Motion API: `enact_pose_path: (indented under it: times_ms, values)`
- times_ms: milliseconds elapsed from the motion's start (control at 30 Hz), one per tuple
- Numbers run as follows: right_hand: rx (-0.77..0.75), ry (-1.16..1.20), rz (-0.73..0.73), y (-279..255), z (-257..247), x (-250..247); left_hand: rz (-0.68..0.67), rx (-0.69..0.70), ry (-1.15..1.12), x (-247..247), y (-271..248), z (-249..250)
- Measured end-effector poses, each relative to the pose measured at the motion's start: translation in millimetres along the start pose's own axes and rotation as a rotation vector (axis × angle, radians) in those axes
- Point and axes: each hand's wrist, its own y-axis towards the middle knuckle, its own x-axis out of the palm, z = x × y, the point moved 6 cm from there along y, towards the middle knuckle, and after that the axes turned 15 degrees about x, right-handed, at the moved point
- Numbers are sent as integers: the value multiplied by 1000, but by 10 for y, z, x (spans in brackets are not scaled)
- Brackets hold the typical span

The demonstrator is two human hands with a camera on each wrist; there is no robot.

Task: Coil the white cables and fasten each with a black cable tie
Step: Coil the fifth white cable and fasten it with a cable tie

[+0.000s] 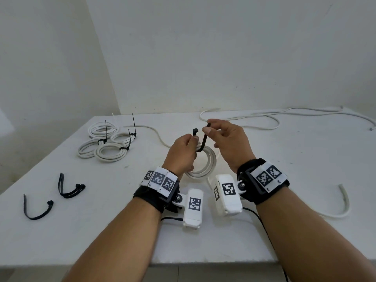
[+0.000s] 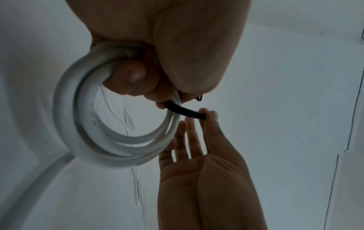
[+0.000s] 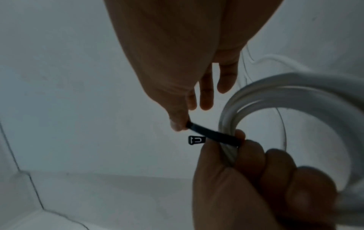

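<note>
Cable in white loops [image 1: 203,162] hung from your left hand [image 1: 183,153], lifted off the table [image 1: 284,159] near the middle of it, and a black cable tie [image 1: 203,142] passed around that coil. Your left fingers [image 2: 128,77] were curled through the loops, gripping the bundle and one part of the tie, whose square head [image 3: 196,139] stuck out free beside your thumb. Your right hand [image 1: 227,139] was raised just beside the left, thumb and forefinger pinching the tail end of the tie, the other fingers [image 3: 206,96] loosely extended. Both wrists carried black straps with white camera housings and printed markers. Toward the far left corner lay four finished coils [image 1: 107,142], overlapping one another, each bound by a black tie with its tail standing up. Three spare black ties [image 1: 55,195] lay near the left edge, closer to you. A long loose white cable [image 1: 274,119] wandered along the far edge toward the right corner, and another curved white length [image 1: 343,204] lay near the right edge. A loose length of white cable [image 1: 154,132] ran from beside the finished coils toward your hands. The table was white and slightly scuffed, set against plain pale walls that met in a corner behind its far left.
</note>
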Motion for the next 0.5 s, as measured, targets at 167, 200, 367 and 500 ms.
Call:
enact_pose_path:
  times_ms: [167, 200, 367, 500]
  values:
    - [-120, -156, -145, -77, -59, 102, -75, 2, 84, 27, 10, -24]
    - [-122, -164, -121, -72, -64, 90, -94, 1, 79, 47, 4, -18]
    - [-58, -91, -83, -50, -61, 1, -86, 86, 88, 36, 2, 55]
    - [27, -18, -102, -32, 1, 51, -7, 139, 126, -41, 31, 72]
